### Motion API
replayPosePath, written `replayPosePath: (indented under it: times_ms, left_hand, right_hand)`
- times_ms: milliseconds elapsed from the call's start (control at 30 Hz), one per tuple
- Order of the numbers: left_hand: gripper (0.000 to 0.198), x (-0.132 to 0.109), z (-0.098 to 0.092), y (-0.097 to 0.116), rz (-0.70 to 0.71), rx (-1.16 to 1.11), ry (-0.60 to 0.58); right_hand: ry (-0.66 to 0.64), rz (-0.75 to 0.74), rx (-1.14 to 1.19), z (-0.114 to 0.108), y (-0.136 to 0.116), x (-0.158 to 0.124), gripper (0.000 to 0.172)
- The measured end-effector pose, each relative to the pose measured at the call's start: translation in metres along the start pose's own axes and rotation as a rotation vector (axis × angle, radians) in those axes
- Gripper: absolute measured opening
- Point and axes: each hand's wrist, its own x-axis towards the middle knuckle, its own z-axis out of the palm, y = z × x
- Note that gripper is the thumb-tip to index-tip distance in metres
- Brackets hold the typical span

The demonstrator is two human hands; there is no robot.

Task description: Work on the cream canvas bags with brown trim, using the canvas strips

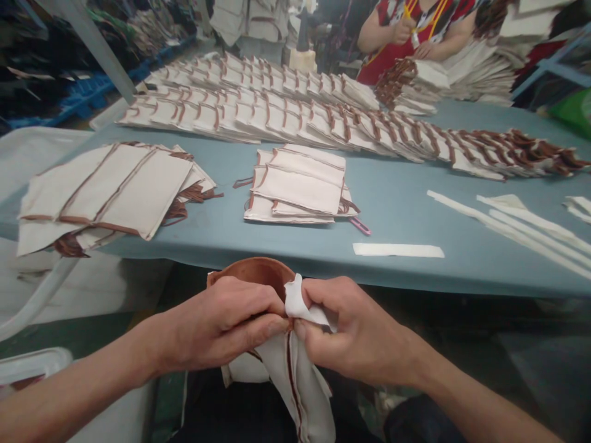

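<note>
A cream fabric pouch [311, 394] with a brown inside and dark brown piping hangs in front of me, over my lap. My left hand [244, 320] is closed, its thumb and fingers pinching the pouch's top edge by a seam. Close against it, my right hand [344, 326] is closed too, its thumb at the same seam. A crumpled piece of white cloth [300, 301] passes between the right thumb and fingers. The exact spot under the fingertips is partly hidden. The brown inside [258, 271] of the pouch shows behind my left hand.
On the blue-covered table [397, 215] lie a small stack of pouches [300, 184], a larger pile [106, 184] and long overlapping rows [277, 117]. Flat white strips [397, 250] lie at right, and a small pink tool [360, 225] by the stack. A person [415, 37] works across the table.
</note>
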Motion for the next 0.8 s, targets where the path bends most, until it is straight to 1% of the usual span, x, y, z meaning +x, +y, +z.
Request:
replayPosePath:
  times_ms: [67,133,200,300,400,467,567,667,800]
  left_hand:
    - [0.019,0.002,-0.002,-0.001,0.054,0.120,-0.017]
    - [0.020,0.004,-0.001,-0.002,0.122,0.233,0.001]
    - [0.021,0.004,-0.001,-0.002,0.140,0.263,0.026]
    - [0.018,0.005,-0.002,0.003,0.054,0.177,0.015]
    - [0.017,0.006,-0.006,0.009,-0.079,0.061,-0.031]
    - [0.020,0.008,-0.009,0.013,-0.137,0.007,-0.039]
    - [0.024,0.011,-0.013,0.017,-0.172,-0.065,-0.037]
    - [0.016,0.015,-0.013,0.018,-0.199,-0.067,-0.036]
    - [0.029,0.018,-0.006,0.017,-0.180,-0.005,0.025]
  right_hand:
    - [0.020,-0.023,0.053,0.002,0.002,-0.002,0.010]
    - [0.038,-0.003,0.153,0.005,0.006,-0.003,0.008]
    - [0.069,0.012,0.231,0.009,0.011,-0.003,0.008]
    - [0.114,-0.013,0.258,0.014,0.018,-0.003,0.008]
    - [0.134,-0.037,0.224,0.013,0.020,-0.002,0.009]
    - [0.149,-0.048,0.193,0.011,0.020,-0.002,0.010]
    - [0.155,-0.063,0.154,0.010,0.019,-0.002,0.009]
    - [0.154,-0.075,0.137,0.011,0.018,-0.003,0.010]
    - [0.189,-0.074,0.123,0.011,0.020,-0.004,0.015]
